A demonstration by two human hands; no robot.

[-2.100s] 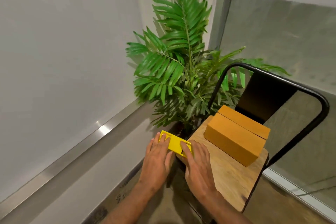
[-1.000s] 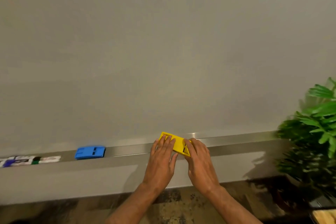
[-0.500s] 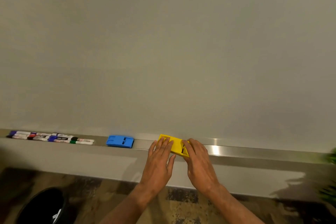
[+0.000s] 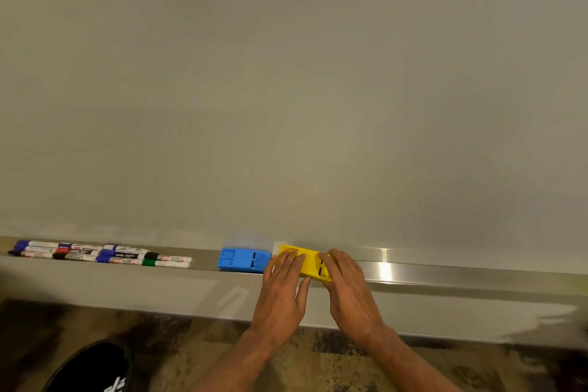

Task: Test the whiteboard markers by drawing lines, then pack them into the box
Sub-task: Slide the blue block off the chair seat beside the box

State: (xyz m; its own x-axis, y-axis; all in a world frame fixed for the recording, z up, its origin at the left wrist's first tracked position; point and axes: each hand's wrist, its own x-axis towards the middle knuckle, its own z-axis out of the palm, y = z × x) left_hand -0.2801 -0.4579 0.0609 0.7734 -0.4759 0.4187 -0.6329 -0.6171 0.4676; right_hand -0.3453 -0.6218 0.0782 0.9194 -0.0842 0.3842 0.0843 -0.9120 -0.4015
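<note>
Both my hands hold a flat yellow plastic block (image 4: 310,264) over the metal tray (image 4: 445,270) of the whiteboard (image 4: 286,89). My left hand (image 4: 283,289) lays its fingers over the block's left half, thumb at its near edge. On the right half lies my right hand (image 4: 346,286). Several whiteboard markers (image 4: 101,254) with blue, red, black and green caps lie in rows at the tray's left end. No box is in view.
A blue plastic block (image 4: 244,259) of the same shape sits on the tray, just left of the yellow one. The whiteboard bears no marks. A black shoe (image 4: 92,366) shows on the patterned floor at bottom left.
The view swung left from the chair and plant to the whiteboard. My hands carried the yellow block along and now hold it beside the blue block; the markers came into sight.
</note>
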